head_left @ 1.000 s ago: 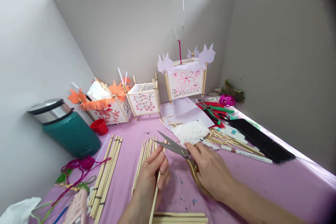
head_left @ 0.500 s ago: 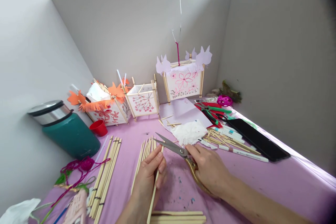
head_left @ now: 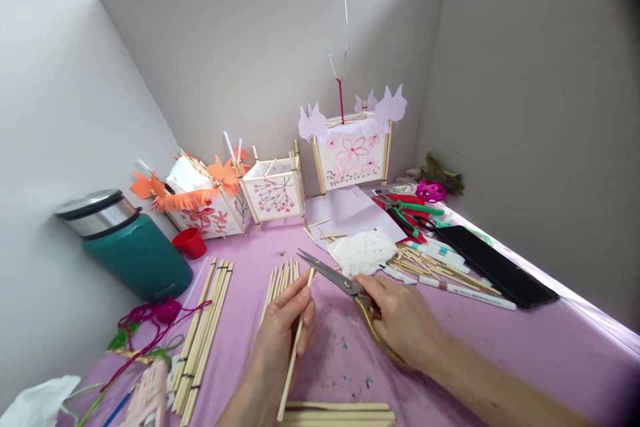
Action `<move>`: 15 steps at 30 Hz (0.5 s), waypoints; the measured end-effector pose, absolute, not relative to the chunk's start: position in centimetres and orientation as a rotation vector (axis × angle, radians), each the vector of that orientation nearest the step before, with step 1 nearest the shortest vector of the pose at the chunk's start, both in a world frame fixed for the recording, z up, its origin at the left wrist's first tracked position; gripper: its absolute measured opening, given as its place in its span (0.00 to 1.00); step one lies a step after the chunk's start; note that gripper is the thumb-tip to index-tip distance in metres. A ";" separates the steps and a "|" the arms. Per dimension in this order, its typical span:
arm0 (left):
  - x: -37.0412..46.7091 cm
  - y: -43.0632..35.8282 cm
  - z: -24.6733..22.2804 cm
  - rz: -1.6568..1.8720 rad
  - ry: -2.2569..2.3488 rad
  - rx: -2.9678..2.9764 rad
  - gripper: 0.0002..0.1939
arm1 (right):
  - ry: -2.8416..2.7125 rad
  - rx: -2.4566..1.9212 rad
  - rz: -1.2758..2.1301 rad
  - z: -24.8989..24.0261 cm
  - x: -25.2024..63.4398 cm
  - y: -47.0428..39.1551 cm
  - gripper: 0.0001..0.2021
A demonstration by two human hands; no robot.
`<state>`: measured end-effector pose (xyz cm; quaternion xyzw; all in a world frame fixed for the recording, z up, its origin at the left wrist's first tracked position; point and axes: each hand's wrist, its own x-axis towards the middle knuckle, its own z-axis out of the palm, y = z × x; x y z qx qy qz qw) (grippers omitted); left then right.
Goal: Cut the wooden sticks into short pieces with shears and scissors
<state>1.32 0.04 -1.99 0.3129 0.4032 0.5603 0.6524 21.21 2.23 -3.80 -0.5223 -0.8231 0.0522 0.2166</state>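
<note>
L. hand (head_left: 285,321): thumb & fingers pinched stick (head_left: 291,373), held aslant thru grip, upper end just past fingertips; R. hand (head_left: 403,317): curled round scissors (head_left: 370,320), blades together nr. stick's top, contact unclear; beyond L. hand, loose sticks (head_left: 281,280); farther L., banded sticks (head_left: 201,335), all w/ purple cloth (head_left: 345,373) underneath

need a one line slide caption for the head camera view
The left hand holds a wooden stick, the right hand scissors, with three decorated boxes behind.
</note>
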 end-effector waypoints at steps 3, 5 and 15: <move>1.2 0.1 -2.1 1.274 0.920 0.718 0.23 | -2.291 -1.421 0.127 -3.7 21.2 2.2 0.18; 1.2 0.1 -2.1 1.275 0.921 0.724 0.22 | -2.301 -1.405 0.113 -3.6 21.2 2.2 0.20; 1.3 0.0 -2.3 1.289 1.049 0.750 0.28 | -2.304 -1.451 0.134 -3.3 21.0 2.0 0.23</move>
